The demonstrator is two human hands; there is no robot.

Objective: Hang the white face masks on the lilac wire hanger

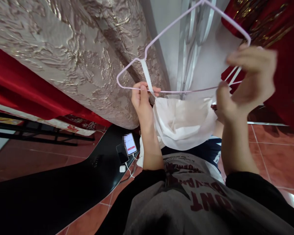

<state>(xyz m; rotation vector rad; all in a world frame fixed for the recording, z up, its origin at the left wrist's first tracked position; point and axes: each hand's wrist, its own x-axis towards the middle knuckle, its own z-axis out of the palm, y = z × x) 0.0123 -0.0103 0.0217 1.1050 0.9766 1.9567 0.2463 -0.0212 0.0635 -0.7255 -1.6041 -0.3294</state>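
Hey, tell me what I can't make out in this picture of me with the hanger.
All in the head view:
Hanger: its hook is cut off by the top edge.
Right hand: motion blur hides exactly how its fingers meet the hanger.
White cloth: its own folds hide its full shape.
Lit phone: the digits are too small, partly masked by a pixelated patch.

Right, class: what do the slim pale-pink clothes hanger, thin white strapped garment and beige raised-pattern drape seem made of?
Hanger: smooth plastic or coated wire, perhaps; its bars are thin and evenly coloured.
Garment: probably soft, matt cloth; it sags and creases.
Drape: textile with a metallic sheen, perhaps brocade; its raised pattern glints.
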